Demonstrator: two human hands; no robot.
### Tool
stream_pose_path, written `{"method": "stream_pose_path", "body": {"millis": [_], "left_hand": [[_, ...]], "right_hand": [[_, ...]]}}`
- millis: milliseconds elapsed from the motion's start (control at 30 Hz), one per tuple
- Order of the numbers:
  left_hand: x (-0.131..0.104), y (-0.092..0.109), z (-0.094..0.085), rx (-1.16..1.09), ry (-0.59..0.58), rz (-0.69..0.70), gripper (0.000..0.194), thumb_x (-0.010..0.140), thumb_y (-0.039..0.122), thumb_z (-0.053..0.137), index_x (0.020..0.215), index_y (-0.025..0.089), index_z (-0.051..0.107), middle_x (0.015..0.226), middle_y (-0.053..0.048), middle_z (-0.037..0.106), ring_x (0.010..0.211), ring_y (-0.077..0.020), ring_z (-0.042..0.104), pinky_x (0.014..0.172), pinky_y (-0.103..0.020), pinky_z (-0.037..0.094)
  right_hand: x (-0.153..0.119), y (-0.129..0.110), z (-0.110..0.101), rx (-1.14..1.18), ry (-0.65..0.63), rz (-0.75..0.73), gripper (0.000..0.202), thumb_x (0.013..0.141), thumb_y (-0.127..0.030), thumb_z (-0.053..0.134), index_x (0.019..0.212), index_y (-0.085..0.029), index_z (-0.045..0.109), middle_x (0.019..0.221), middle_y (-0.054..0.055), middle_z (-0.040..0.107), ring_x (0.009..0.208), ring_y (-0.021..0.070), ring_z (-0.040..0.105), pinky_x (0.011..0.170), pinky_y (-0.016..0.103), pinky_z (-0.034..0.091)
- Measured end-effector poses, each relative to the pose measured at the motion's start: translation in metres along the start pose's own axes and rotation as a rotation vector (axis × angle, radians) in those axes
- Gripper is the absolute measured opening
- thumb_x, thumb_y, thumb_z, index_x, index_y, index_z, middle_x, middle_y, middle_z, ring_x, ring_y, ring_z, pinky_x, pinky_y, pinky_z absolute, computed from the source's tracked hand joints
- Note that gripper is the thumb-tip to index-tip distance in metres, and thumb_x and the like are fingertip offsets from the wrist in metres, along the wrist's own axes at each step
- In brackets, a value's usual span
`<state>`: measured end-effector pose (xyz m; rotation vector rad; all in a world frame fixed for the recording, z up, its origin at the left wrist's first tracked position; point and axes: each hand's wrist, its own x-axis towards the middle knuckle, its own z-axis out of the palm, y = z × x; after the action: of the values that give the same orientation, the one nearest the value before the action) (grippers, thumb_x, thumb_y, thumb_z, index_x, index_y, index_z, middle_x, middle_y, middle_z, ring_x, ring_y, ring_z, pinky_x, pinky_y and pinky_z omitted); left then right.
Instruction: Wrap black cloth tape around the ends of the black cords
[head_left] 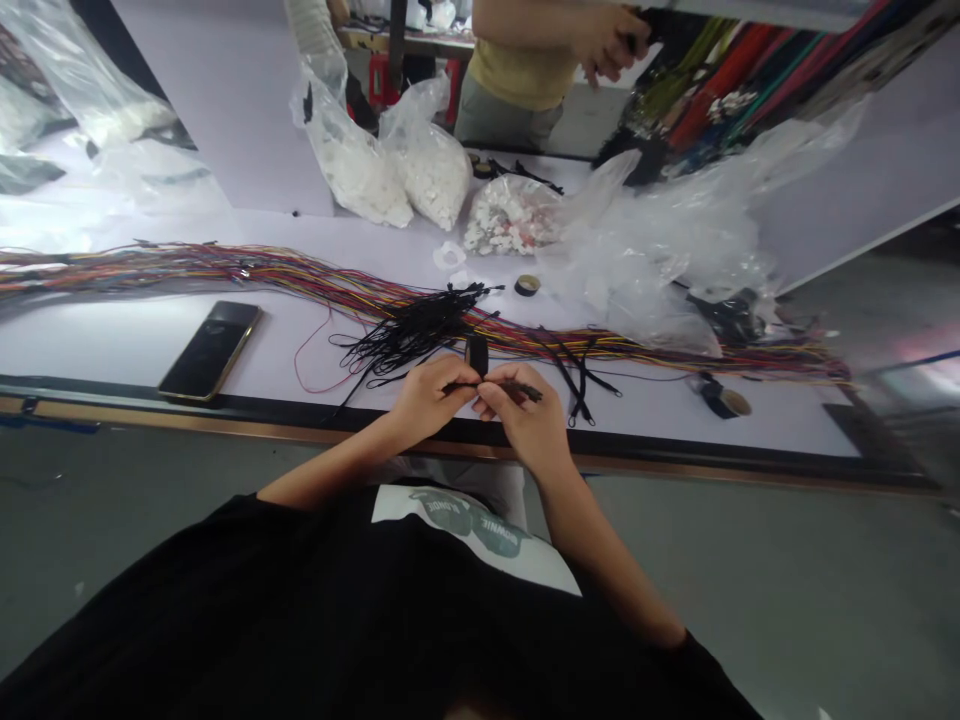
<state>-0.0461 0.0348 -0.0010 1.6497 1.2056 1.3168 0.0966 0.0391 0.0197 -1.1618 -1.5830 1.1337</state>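
Dark cable spans a worker's two hands above the near edge of a white worktop, the left hand and right hand each closed to a fingertip pinch on it. A black tape roll stands at the fingertips; whether either hand grips it cannot be told. Just beyond, a heap of black leads lies against a long multicolored wire bundle. A smartphone rests to the left, with clear bags of white parts behind.
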Motion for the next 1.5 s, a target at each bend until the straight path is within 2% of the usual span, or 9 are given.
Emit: {"method": "stream_pose_path", "body": {"millis": [167,367,533,667,833,1000,1133,1333,1500], "left_hand": [[-0.003,0.003,0.006,-0.419,0.062,-0.237,0.025,0.065,0.027,0.070,0.082,0.018,0.054,0.069,0.003,0.054,0.058,-0.0080,0.050,0.055,-0.022,0.040],[0.007,-0.004,-0.003,-0.833,-0.365,-0.514,0.054,0.056,0.064,0.067,0.075,0.017,0.051,0.058,0.002,0.050,0.045,-0.0071,0.046,0.038,-0.018,0.027],[-0.001,0.003,-0.019,-0.459,-0.251,-0.145,0.059,0.044,0.047,0.082,0.087,0.019,0.053,0.081,-0.001,0.053,0.073,-0.0133,0.053,0.064,-0.025,0.045],[-0.004,0.010,-0.031,-0.089,-0.529,0.093,0.067,0.035,0.045,0.085,0.090,0.020,0.056,0.092,-0.004,0.052,0.081,-0.0180,0.049,0.071,-0.028,0.044],[-0.002,0.006,-0.014,0.026,-0.154,0.020,0.014,0.073,0.029,0.061,0.071,0.019,0.052,0.073,0.000,0.050,0.068,-0.0128,0.045,0.062,-0.024,0.037],[-0.005,0.007,0.004,-0.065,-0.018,-0.049,0.009,0.072,0.017,0.058,0.065,0.018,0.054,0.065,0.001,0.055,0.065,-0.0116,0.048,0.064,-0.025,0.038],[-0.006,0.008,0.007,-0.348,0.086,-0.205,0.017,0.064,0.020,0.067,0.073,0.018,0.052,0.065,0.003,0.053,0.059,-0.0089,0.048,0.056,-0.022,0.039],[0.002,0.004,-0.014,-0.800,-0.491,-0.509,0.031,0.057,0.023,0.069,0.083,0.014,0.056,0.065,-0.002,0.058,0.058,-0.0147,0.058,0.041,-0.021,0.037],[0.004,0.002,-0.017,-0.873,-0.320,-0.375,0.036,0.063,0.040,0.068,0.087,0.015,0.056,0.066,0.000,0.056,0.049,-0.0095,0.052,0.035,-0.018,0.027]], "right_hand": [[-0.001,0.003,-0.006,-0.299,0.166,-0.311,0.014,0.079,-0.030,0.059,0.068,-0.022,0.056,0.075,0.000,0.066,0.072,0.0156,0.062,0.070,0.030,0.048],[-0.008,0.003,0.000,-0.159,0.113,-0.274,0.015,0.080,-0.030,0.058,0.068,-0.022,0.055,0.079,0.001,0.069,0.072,0.0155,0.064,0.065,0.030,0.049],[-0.003,0.014,0.002,0.056,0.203,-0.035,0.020,0.076,-0.036,0.061,0.066,-0.020,0.053,0.053,-0.003,0.059,0.051,0.0129,0.058,0.054,0.027,0.045],[-0.004,0.010,-0.002,-0.046,0.195,-0.007,0.019,0.075,-0.031,0.061,0.062,-0.020,0.053,0.046,-0.006,0.052,0.043,0.0095,0.047,0.048,0.024,0.039],[-0.006,-0.004,-0.007,-0.126,0.150,-0.202,0.019,0.076,-0.034,0.061,0.064,-0.021,0.056,0.070,0.000,0.062,0.055,0.0110,0.052,0.052,0.026,0.042],[-0.003,-0.001,-0.003,-0.152,0.022,-0.189,0.009,0.075,-0.029,0.063,0.073,-0.022,0.058,0.063,-0.003,0.056,0.058,0.0125,0.054,0.055,0.027,0.045],[-0.005,0.003,0.001,-0.231,0.141,-0.382,0.010,0.079,-0.023,0.059,0.069,-0.022,0.057,0.068,-0.001,0.061,0.068,0.0147,0.059,0.066,0.030,0.049],[-0.006,-0.005,0.000,-0.297,0.082,-0.513,0.009,0.080,-0.022,0.057,0.072,-0.024,0.058,0.077,0.001,0.067,0.076,0.0166,0.063,0.073,0.033,0.050],[-0.005,-0.002,0.000,-0.182,0.109,-0.331,0.010,0.077,-0.025,0.060,0.068,-0.022,0.057,0.076,0.001,0.067,0.072,0.0154,0.064,0.067,0.031,0.051]]}}
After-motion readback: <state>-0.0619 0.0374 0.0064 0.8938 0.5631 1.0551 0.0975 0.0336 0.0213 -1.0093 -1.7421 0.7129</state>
